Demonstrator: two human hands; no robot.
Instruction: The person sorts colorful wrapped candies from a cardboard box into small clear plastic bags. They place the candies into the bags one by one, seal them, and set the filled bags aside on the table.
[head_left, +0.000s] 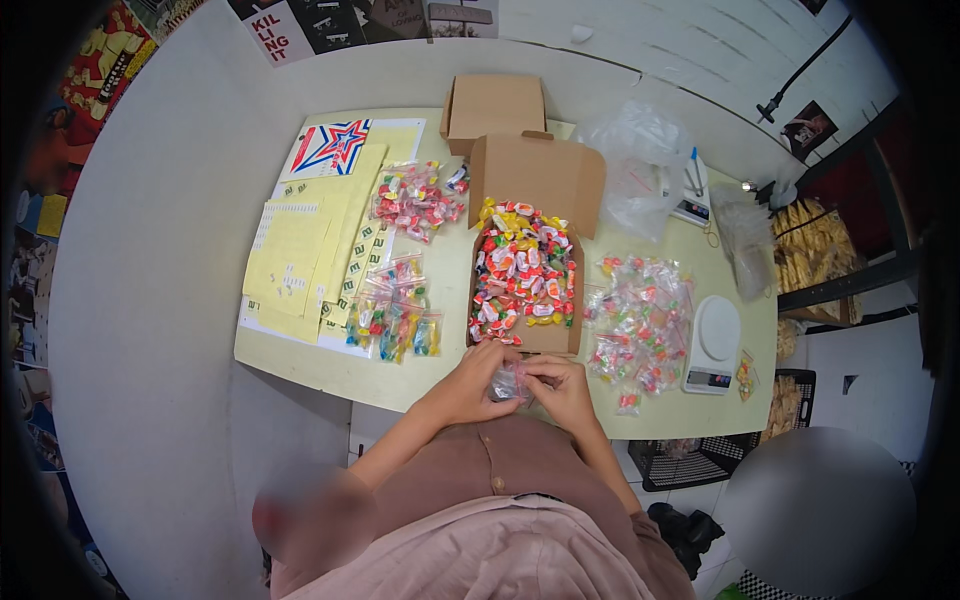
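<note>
At the table's near edge, my left hand (471, 384) and my right hand (561, 384) hold a small clear zip bag (507, 382) between them, fingers at its pink-edged top. No candy can be made out in the bag. Just beyond my hands lies an open cardboard box (580, 315) with wrapped candies (525, 262) in it, its lid (536, 176) raised at the far side. Filled candy bags (645, 322) are heaped right of the box. To its left lie more filled bags, one pile (416, 199) farther off and another (394, 315) nearer.
Yellow sheets (289, 255) cover the table's left part. A closed cardboard box (496, 105) stands at the back, beside large clear plastic bags (634, 165). On the right are a white scale (716, 341) and a second scale (694, 199). Black crates (686, 465) stand below the right edge.
</note>
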